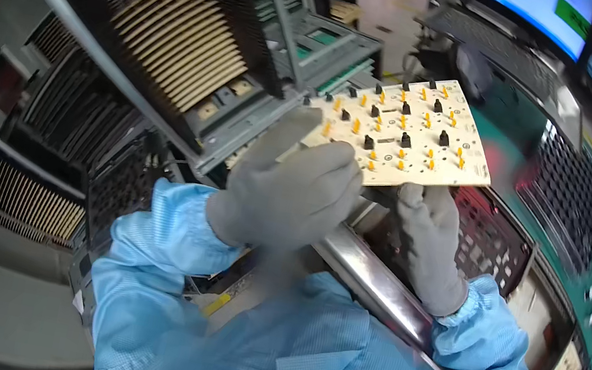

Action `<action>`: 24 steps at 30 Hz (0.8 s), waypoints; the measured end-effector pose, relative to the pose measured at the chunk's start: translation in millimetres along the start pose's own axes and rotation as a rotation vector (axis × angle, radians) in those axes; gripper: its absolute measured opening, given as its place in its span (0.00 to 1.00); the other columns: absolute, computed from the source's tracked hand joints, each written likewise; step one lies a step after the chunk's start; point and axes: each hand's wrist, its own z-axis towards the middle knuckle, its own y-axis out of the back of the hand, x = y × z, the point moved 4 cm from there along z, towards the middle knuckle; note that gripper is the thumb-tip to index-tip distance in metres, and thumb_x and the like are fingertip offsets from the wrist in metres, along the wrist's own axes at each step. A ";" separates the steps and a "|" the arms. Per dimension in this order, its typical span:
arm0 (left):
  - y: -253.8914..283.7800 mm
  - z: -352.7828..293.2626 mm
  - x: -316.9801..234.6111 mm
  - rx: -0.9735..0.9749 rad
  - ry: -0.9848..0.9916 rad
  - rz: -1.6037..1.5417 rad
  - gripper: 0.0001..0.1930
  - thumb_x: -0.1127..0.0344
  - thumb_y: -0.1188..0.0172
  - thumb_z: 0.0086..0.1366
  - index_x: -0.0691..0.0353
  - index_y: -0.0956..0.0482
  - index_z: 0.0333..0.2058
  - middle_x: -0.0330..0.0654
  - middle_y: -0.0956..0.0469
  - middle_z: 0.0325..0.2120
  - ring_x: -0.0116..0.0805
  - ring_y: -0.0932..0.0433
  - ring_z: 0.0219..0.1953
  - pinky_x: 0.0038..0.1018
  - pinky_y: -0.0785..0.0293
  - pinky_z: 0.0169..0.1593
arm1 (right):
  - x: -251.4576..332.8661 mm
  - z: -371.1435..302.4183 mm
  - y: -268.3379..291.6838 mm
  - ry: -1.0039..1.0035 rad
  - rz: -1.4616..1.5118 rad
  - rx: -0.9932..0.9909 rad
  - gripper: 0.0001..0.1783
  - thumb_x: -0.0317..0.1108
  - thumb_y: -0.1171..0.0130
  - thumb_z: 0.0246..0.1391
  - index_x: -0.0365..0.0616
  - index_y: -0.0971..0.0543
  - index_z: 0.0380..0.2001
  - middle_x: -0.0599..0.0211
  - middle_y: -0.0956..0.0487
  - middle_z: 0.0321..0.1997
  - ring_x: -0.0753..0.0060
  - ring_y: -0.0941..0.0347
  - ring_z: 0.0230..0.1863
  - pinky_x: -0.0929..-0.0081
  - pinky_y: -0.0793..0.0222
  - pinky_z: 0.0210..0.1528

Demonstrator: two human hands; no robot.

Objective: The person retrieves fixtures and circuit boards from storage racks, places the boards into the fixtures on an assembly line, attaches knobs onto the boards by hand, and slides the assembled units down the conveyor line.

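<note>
A cream circuit board point(414, 144), studded with upright yellow and black parts, is held up tilted in front of me. My left hand point(291, 188), in a grey glove, grips its left end, with the fingers closed over the near left corner. At the board's near edge, my gloved right hand point(429, 236) has its fingertips up against the rim, thumb and fingers bent around it. Part of the right fingers' grip is hidden beneath the board.
At the upper left stands a magazine rack point(179, 38) stacked with cream boards. Another slotted rack point(32, 198) is at the far left. A metal rail point(374, 278) runs below my hands. On the right are a green mat point(512, 148), a black grid tray point(563, 196), a keyboard point(486, 48) and a monitor point(540, 14).
</note>
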 end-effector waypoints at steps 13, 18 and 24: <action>-112.4 38.9 -63.1 -0.010 0.287 -0.792 0.06 0.60 0.40 0.55 0.53 0.20 0.27 0.37 0.23 0.30 0.34 0.24 0.37 0.49 0.33 0.49 | -13.0 -30.9 145.2 -0.072 0.327 -0.418 0.30 0.46 0.54 0.68 0.30 0.35 0.61 0.50 0.26 0.60 0.60 0.25 0.58 0.65 0.25 0.58; -145.0 -14.4 -35.7 0.102 0.520 -0.640 0.10 0.67 0.40 0.63 0.62 0.20 0.42 0.49 0.20 0.41 0.45 0.22 0.45 0.49 0.33 0.56 | 13.6 -14.1 189.9 -0.152 0.190 -0.484 0.30 0.48 0.55 0.68 0.33 0.34 0.61 0.53 0.27 0.61 0.63 0.25 0.57 0.64 0.28 0.60; -192.0 -84.5 -50.0 0.242 1.102 -1.089 0.13 0.71 0.41 0.66 0.68 0.23 0.48 0.52 0.21 0.45 0.47 0.23 0.50 0.30 0.30 0.59 | 28.0 8.2 233.3 -0.170 -0.161 -0.448 0.30 0.53 0.53 0.68 0.37 0.29 0.59 0.59 0.21 0.55 0.69 0.21 0.48 0.72 0.26 0.55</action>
